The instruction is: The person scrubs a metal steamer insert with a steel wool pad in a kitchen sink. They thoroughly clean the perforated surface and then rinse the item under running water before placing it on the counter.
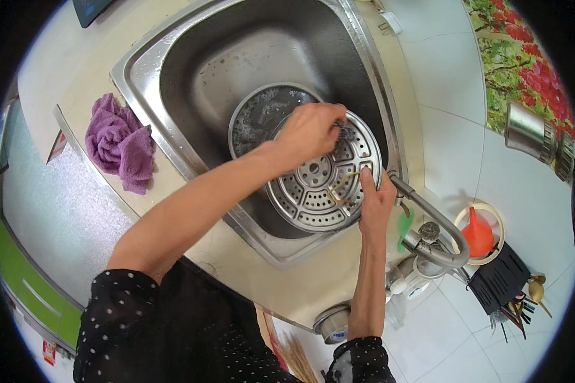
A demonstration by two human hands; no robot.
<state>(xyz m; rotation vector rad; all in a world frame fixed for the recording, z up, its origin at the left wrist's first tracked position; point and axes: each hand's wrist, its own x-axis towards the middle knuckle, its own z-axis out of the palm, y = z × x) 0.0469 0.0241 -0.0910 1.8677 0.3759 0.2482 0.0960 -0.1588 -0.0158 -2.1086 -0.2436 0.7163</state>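
Observation:
In my left hand is a dark scouring pad, mostly hidden by the fingers and pressed against the upper part of a round steel steamer tray. Slots and small holes pierce the tray, and a thin yellowish loop lies across its face. My right hand grips the tray's right rim, thumb on top. The tray is tilted over a round metal basin, which holds sudsy water. Both are inside the stainless steel sink.
A crumpled purple cloth rests on the counter left of the sink. The curved faucet stands at the right. Beyond it are a steel scrubber, a red funnel and a black utensil holder. A metal pot sits below my right forearm.

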